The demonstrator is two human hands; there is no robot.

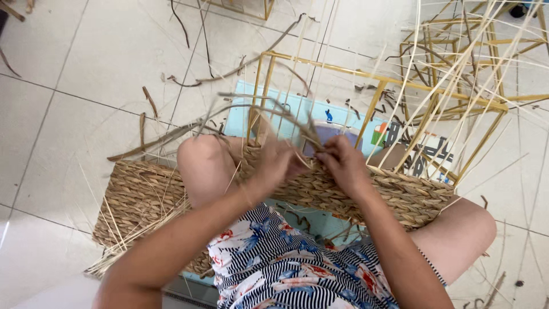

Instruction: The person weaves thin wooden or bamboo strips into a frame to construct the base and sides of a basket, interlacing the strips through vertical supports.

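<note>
A half-woven basket (400,194) of braided straw sits across my knees on a gold metal frame (343,71). My left hand (273,163) and my right hand (343,163) meet at its top edge. Both pinch dried straw strands (269,109) that stick up from the weave. The left hand is blurred by motion. Pale thin reeds (434,86) fan upward from the basket's right side.
A finished woven basket (140,200) lies on the tiled floor by my left knee, with loose straw beside it. Another gold wire frame (452,51) stands at the upper right. A light blue mat (297,111) lies under the frame. Straw scraps litter the floor.
</note>
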